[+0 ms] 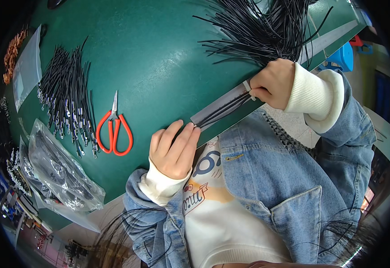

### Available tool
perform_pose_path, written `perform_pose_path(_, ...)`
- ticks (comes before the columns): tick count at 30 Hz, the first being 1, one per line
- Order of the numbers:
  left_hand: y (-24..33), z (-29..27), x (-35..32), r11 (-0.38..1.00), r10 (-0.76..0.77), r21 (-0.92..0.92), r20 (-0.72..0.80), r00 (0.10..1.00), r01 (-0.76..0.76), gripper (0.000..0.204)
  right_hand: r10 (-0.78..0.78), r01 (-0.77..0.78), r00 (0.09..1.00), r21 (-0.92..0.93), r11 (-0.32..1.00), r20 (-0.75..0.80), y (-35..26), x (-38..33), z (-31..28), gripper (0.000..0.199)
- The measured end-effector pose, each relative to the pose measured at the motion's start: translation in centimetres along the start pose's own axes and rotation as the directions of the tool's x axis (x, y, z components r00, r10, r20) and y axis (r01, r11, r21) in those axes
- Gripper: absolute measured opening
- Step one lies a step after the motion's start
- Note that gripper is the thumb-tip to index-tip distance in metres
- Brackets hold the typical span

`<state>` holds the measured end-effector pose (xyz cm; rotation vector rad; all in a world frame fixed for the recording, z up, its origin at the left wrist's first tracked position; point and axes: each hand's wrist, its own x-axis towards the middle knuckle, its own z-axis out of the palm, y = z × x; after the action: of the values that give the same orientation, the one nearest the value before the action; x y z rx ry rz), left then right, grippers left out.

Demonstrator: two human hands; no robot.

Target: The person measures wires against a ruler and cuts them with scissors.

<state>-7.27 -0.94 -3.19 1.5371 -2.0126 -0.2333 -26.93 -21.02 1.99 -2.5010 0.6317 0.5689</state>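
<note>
Counted two bare hands, both at the near edge of one green surface (150, 89). Pinched about three black wires (225, 109) between thumb and forefinger of the right hand (275, 82), grip pressed together on their right-hand ends. Had them stretched lengthwise over one flat grey ruler (219, 105). Set the fingertips of the left hand (172, 152) on the other ends, fingers bunched close; could not tell whether pinching or only pressing down, nor count the strands for certain. Beyond the right hand, saw one big heap of loose black wires (266, 31), too many to number. Off to the left, saw one pair of scissors (110, 136) with two red handles, just beside one bundle of metal-tipped cables (65, 89), likewise past counting. Farther left, saw one flat clear bag (27, 69) near one cluster of copper-coloured pieces (12, 58); nearer the body, saw at least two overlapping plastic bags (63, 165).
</note>
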Motion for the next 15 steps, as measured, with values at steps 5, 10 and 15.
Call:
perform_pose_path(5,0.38,0.22,-0.25,1.000,-0.014,0.019,-0.038,0.999,0.014,0.026,0.014,-0.014,1.000,-0.006,1.000,0.004,0.09,-0.06,0.23,0.017)
perform_pose_path(10,0.41,0.28,-0.20,0.999,-0.025,0.031,-0.034,0.999,0.026,0.027,0.015,-0.015,1.000,-0.002,1.000,0.013,0.07,0.03,0.16,0.017)
perform_pose_path(15,0.59,0.57,-0.25,0.998,-0.045,0.034,-0.047,0.998,0.047,0.027,0.020,-0.020,0.999,-0.014,1.000,0.026,0.03,0.11,0.28,0.017)
